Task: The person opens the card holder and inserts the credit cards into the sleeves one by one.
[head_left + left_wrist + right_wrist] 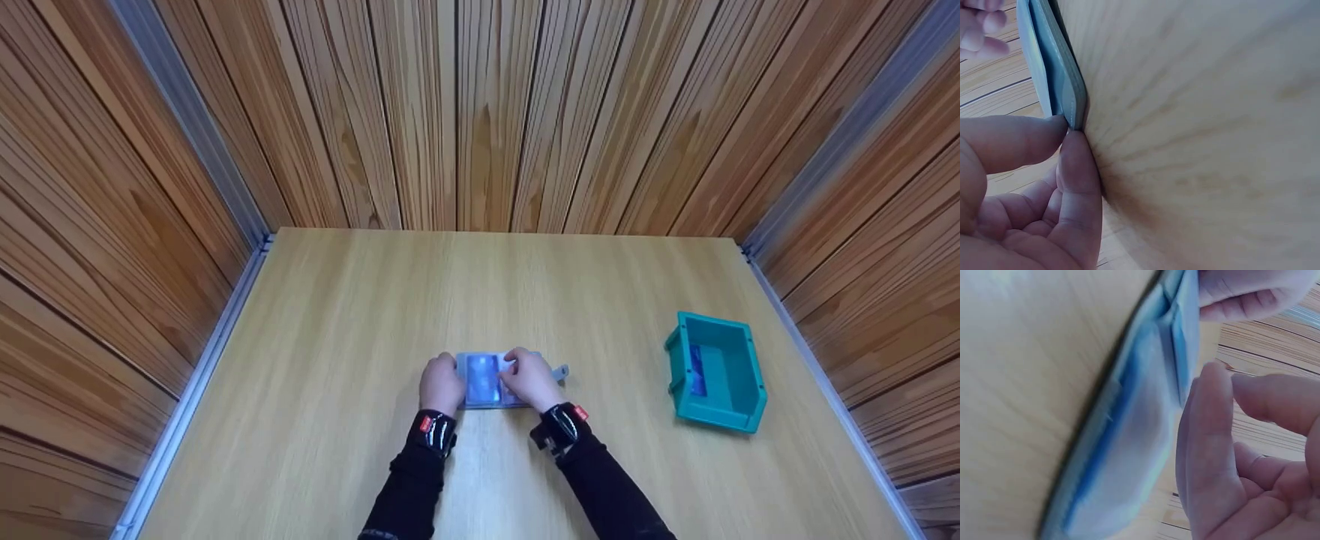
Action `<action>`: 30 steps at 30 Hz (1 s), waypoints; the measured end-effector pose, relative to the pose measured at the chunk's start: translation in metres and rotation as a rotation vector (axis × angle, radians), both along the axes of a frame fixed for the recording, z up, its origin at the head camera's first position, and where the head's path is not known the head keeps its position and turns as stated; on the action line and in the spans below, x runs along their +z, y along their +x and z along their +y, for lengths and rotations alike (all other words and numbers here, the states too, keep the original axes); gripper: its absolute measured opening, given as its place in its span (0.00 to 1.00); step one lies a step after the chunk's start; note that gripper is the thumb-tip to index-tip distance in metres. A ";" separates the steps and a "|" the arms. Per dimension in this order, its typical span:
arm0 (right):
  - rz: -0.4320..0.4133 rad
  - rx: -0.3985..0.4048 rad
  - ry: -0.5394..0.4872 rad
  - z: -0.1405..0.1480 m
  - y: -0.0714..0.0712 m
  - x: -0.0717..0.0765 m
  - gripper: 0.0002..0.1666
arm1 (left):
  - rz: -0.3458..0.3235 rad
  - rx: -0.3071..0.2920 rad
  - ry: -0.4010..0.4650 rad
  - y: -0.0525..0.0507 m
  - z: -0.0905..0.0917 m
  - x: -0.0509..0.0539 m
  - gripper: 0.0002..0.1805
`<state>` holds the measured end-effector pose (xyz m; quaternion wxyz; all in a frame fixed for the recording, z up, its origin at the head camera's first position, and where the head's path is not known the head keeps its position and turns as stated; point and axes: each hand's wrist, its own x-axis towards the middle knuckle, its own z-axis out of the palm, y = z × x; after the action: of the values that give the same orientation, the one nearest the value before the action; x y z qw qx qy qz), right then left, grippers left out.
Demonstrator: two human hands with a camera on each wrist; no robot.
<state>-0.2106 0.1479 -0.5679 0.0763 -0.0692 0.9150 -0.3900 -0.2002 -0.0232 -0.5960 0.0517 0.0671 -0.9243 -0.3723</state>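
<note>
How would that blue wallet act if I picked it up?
The wallet would probably flop a bit: its pocket layers bow apart. It's likely light, since it looks thin beside the left hand. It probably won't roll, because it lies flat on the table.

The bin (727, 367), right of the wallet (482, 379), holds perhaps 1 card (697, 371).

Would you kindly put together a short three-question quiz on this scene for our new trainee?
1. Which hand pinches the edge of the wallet between thumb and finger in the left wrist view?
2. Fill the gap: inside the teal bin lies a small item coloured ____.
3. True or false: in the head view, the teal bin stands to the left of the wallet.

Key: 1. The left hand. 2. Blue. 3. False; it stands to the right.
</note>
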 end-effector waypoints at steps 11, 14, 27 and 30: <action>0.101 -0.048 -0.037 0.018 0.001 0.010 0.15 | 0.035 -0.007 0.006 0.002 -0.001 -0.001 0.08; 0.095 -0.061 -0.065 0.022 0.001 0.012 0.15 | 0.039 -0.009 0.011 0.002 -0.002 -0.001 0.08; 0.151 -0.141 -0.045 0.049 -0.004 0.030 0.14 | 0.016 -0.006 0.008 0.001 -0.001 0.001 0.09; 0.139 -0.153 -0.053 0.057 -0.005 0.034 0.15 | 0.011 -0.002 0.010 0.001 0.000 0.002 0.09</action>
<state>-0.2156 0.2045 -0.5341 -0.0193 -0.0281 0.9101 -0.4130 -0.1992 -0.0232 -0.5944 0.0563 0.0644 -0.9220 -0.3775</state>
